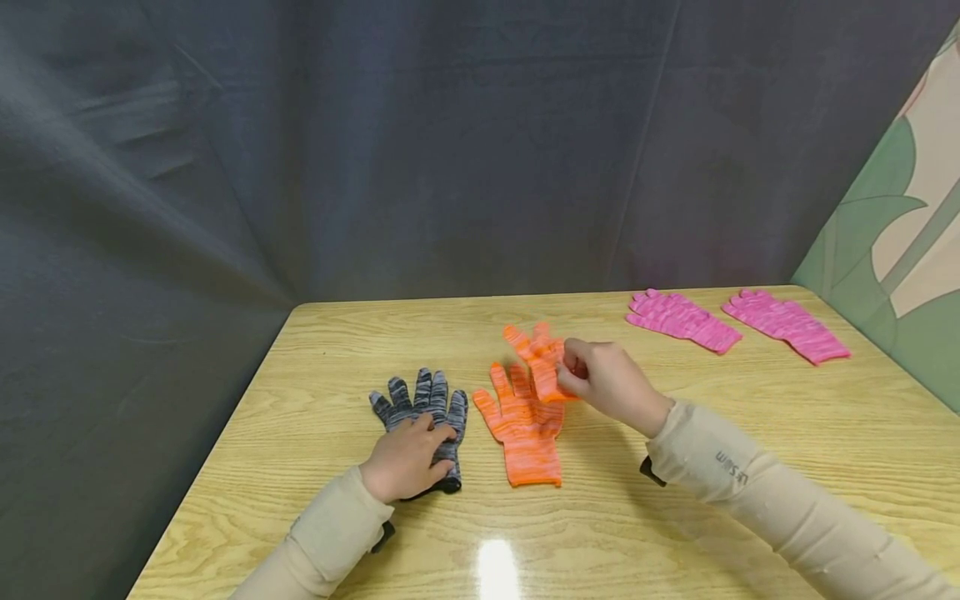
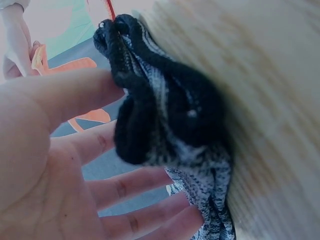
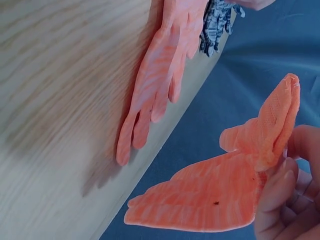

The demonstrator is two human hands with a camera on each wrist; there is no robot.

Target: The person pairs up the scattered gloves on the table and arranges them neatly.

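In the head view my left hand (image 1: 408, 458) rests on a grey-and-black knit glove (image 1: 423, 400) lying on the table, fingers pointing away. The left wrist view shows its fingers loosely extended, with fingertips at the glove's side and black cuff (image 2: 200, 110). My right hand (image 1: 611, 382) holds up an orange knit glove (image 1: 546, 375), pinched near its cuff between thumb and fingers. That glove bends over in the right wrist view, its cuff (image 3: 282, 120) beside my fingers. Below it, a second orange glove (image 1: 531, 450) lies flat, fingers away from me, partly covered in the head view.
Two pink knit gloves (image 1: 686, 321) (image 1: 787, 325) lie at the table's back right. A dark curtain (image 1: 465, 150) hangs behind the wooden table (image 1: 322, 342) and along its left. A wall with a leaf pattern (image 1: 885, 225) stands at the right.
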